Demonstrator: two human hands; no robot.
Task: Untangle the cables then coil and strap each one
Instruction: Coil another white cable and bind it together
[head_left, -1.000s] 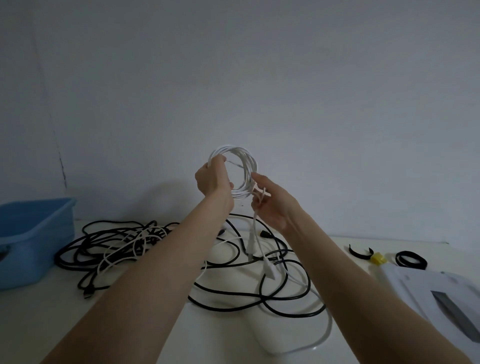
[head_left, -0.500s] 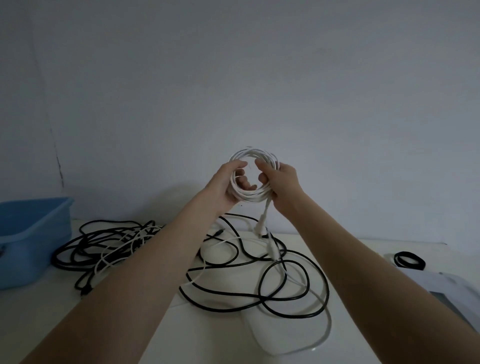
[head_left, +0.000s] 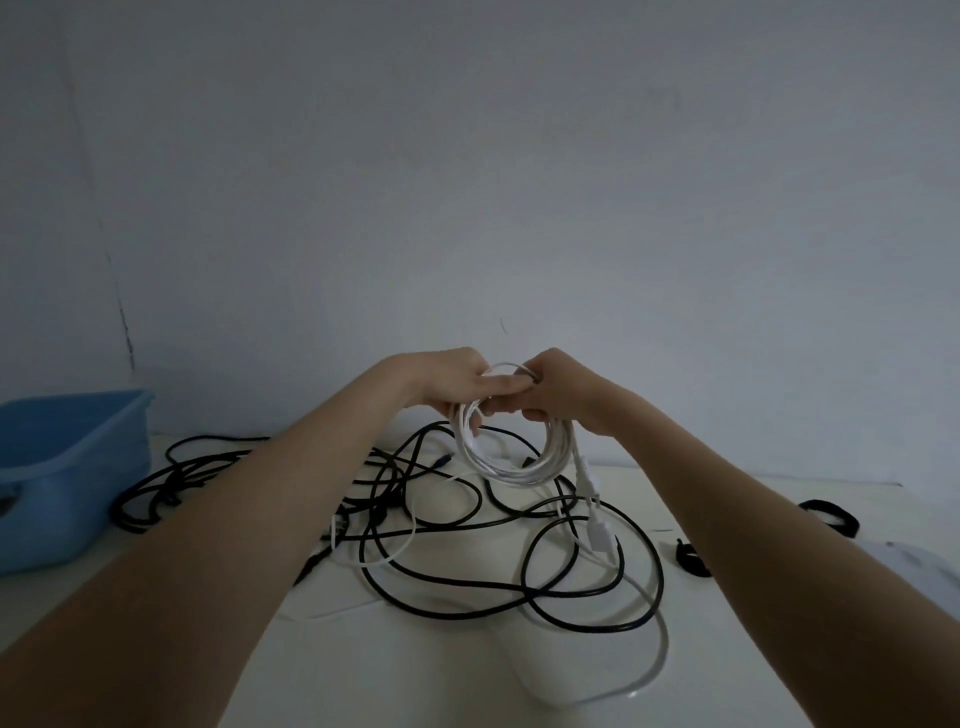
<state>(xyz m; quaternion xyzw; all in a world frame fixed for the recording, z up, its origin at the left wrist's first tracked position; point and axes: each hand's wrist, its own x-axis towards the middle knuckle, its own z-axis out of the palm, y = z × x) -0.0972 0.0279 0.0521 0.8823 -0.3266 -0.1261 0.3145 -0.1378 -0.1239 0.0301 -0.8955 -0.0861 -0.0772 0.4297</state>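
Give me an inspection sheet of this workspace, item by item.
Surface: white table, dimly lit.
Job's things: white cable coil held above the table, plug end dangling; black straps at the right.
Clutter: blue tub at the left.
Grippers: left hand and right hand both grip the coil's top.
Cables: black cables tangled, uncoiled, with loose white cable.
Surroundings: bare wall.
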